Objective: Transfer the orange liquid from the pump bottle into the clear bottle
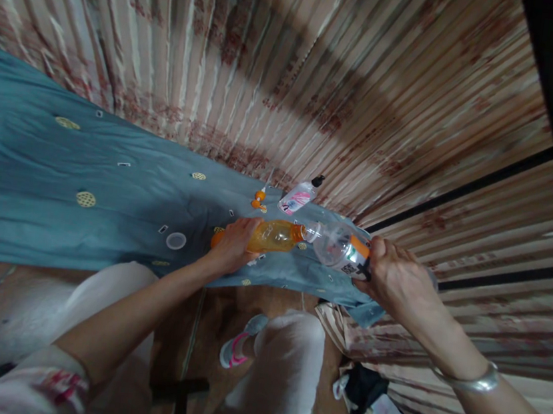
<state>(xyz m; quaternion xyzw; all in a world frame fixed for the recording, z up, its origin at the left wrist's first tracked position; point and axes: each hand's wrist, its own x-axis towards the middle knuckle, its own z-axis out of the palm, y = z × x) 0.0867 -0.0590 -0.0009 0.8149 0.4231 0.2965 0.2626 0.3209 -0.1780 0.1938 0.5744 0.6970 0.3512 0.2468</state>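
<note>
My left hand [234, 245] grips an orange-filled plastic bottle [276, 235], lying nearly level above the blue cloth [33, 170]. My right hand [393, 278] holds a clear bottle [339, 247] with an orange and white label, tilted so its mouth meets the mouth of the orange bottle. Both bottles hang just above the cloth's near edge.
A small white bottle with a black cap [298, 197] lies on the cloth behind the hands. Orange caps [258, 198] and a clear round lid [176, 240] sit nearby. A striped curtain [298, 68] hangs behind. A dark bag [373, 407] lies on the tiled floor by my knees.
</note>
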